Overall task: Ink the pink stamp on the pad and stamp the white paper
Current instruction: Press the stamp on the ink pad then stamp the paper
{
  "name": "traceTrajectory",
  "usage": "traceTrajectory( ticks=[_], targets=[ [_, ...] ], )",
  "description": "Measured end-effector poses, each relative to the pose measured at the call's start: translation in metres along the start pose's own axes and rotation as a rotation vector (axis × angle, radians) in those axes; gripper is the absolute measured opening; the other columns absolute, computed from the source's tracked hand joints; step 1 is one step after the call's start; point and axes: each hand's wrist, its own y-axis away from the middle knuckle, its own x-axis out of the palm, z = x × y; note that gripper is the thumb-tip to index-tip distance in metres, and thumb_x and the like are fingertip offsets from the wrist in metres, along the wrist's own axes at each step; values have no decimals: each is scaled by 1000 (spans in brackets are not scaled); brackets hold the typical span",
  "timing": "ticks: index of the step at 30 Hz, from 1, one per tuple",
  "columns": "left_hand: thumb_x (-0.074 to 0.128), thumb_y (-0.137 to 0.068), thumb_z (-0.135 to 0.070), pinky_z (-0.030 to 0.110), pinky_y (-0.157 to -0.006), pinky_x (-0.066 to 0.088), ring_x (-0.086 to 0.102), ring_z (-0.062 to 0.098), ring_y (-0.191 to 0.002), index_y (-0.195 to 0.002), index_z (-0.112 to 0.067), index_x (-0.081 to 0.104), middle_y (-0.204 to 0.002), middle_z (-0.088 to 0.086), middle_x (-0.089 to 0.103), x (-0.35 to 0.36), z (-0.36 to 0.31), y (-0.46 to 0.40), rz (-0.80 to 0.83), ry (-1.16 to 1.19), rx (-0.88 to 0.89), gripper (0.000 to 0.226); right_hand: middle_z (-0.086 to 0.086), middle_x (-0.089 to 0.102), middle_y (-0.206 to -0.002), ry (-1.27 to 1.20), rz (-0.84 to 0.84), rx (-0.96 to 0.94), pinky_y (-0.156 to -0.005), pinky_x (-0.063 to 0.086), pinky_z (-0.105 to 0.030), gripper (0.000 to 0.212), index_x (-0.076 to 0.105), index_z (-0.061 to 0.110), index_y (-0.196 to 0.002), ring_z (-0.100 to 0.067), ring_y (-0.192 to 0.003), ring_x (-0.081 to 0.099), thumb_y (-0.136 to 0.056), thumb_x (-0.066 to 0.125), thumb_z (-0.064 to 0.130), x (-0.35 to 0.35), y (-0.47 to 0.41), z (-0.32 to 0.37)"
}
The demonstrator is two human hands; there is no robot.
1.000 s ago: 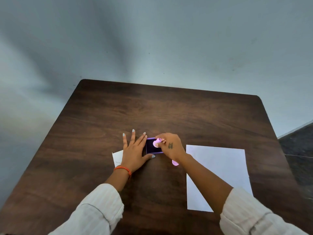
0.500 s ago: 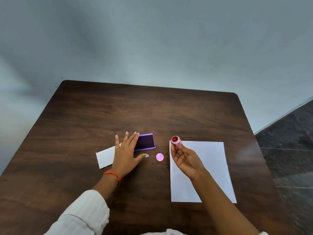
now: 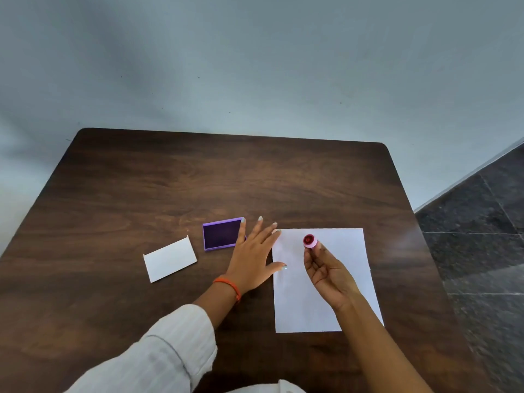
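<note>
My right hand (image 3: pixel 327 272) holds the small pink stamp (image 3: pixel 310 241) by its fingertips, palm up, with the red inked face turned toward me. It hovers over the upper middle of the white paper (image 3: pixel 340 245). The purple ink pad (image 3: pixel 221 234) lies open on the table, left of the paper. My left hand (image 3: pixel 253 258) rests flat with fingers spread between the pad and the paper, thumb on the paper's left edge and little finger touching the pad's right corner. The stamp's pink cap is hidden under my left hand.
A small white card (image 3: pixel 170 259) lies left of the ink pad. The dark wooden table (image 3: pixel 198 180) stands against a pale wall, and dark floor tiles (image 3: pixel 487 245) show at the right.
My right hand lifted the stamp off the ink pad and carried it right, over the paper. My left hand slid right from the pad to the paper's edge, covering the pink cap.
</note>
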Motion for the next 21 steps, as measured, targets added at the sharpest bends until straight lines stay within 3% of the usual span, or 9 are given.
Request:
traceTrajectory(
  ticks=[9, 14, 18, 21],
  targets=[
    [56, -80, -54, 48, -109, -22, 2, 23, -145, -142, -21, 24, -155, -1, 23, 8, 3, -7, 77, -41, 2, 77, -7, 75, -91, 189, 13, -131, -80, 55, -29, 16, 71, 11, -92, -20, -87, 71, -83, 59, 8, 1, -16, 8],
    [57, -78, -57, 48, -108, -24, 1, 23, -145, -143, -20, 22, -155, -1, 23, 7, 4, -9, 77, -47, -11, 82, -13, 67, -108, 439, -78, -272, -92, 50, -34, 26, 62, 6, -109, -25, -99, 65, -83, 60, 9, 3, -26, 7],
    [57, -77, -59, 50, -110, -21, -2, 24, -145, -143, -19, 21, -155, 0, 22, 9, 5, -9, 75, -39, -40, 85, -2, 68, -99, 860, -135, -523, -70, 53, -11, 17, 64, 20, -96, -14, -90, 64, -80, 67, 17, 11, -28, 4],
    [56, -77, -60, 51, -110, -19, -3, 24, -145, -143, -19, 20, -155, 0, 21, 11, 6, -8, 79, -32, -54, 86, 2, 69, -94, 1121, -161, -692, -68, 47, -7, 15, 66, 22, -93, -9, -86, 63, -79, 69, 24, 15, -33, 0]
  ],
)
